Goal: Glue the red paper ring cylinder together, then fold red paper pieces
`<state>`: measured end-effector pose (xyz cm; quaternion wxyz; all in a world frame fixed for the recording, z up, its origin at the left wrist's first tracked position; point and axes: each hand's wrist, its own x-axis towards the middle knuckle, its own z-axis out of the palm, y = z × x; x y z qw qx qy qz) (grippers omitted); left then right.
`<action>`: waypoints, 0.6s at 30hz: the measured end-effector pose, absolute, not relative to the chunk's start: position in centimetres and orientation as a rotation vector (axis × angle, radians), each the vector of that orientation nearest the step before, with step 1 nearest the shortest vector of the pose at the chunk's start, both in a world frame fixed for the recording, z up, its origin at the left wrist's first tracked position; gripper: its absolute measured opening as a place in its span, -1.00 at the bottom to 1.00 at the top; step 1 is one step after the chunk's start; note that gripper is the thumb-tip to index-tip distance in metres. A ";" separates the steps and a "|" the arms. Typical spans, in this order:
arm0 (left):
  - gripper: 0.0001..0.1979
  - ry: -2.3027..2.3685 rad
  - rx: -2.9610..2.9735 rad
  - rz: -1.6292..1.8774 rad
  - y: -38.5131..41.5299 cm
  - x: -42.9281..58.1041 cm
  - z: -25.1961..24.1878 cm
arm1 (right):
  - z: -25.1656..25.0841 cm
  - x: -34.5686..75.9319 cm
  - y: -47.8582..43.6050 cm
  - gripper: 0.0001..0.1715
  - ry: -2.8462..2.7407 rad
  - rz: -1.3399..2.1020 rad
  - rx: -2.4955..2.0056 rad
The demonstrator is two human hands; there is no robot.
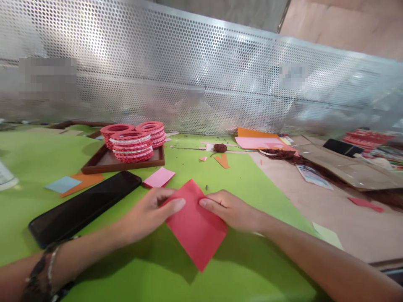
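Note:
A square sheet of red paper (198, 235) is held up above the green tabletop, one corner pointing down toward me. My left hand (160, 207) pinches its left edge, thumb on top and the fingers hidden behind. On the opposite edge, my right hand (228, 209) grips the paper the same way, its thumb pressed near the upper right side. Just beyond my left hand lies a small stack of pink paper (160, 176) with red beneath it. A black smartphone (86, 205) rests to the left of that hand, beside blue paper (63, 183) and orange paper (83, 183).
Behind the phone, a brown tray (126, 166) carries stacks of red and pink rings (132, 147). A dark yarn ball (220, 147) and orange scraps (223, 161) lie farther back. Cardboard (349, 163) is at right. A perforated metal panel (195, 54) spans the back.

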<state>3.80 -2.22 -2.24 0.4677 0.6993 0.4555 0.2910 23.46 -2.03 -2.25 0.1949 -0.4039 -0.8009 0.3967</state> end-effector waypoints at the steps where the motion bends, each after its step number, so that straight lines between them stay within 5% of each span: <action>1: -0.66 1.082 1.768 0.704 -2.1 3.6 -1.9 | -1.9 23.6 -2.0 -0.51 -2.344 1.096 -1.117; 7: -0.74 1.045 2.123 0.568 -2.4 3.7 -1.4 | -0.8 22.9 -2.8 -0.54 -2.714 0.880 -0.945; 18: -0.58 1.171 2.343 0.784 -1.3 2.7 -0.7 | 1.1 25.9 -1.3 -0.55 -2.584 0.712 -1.040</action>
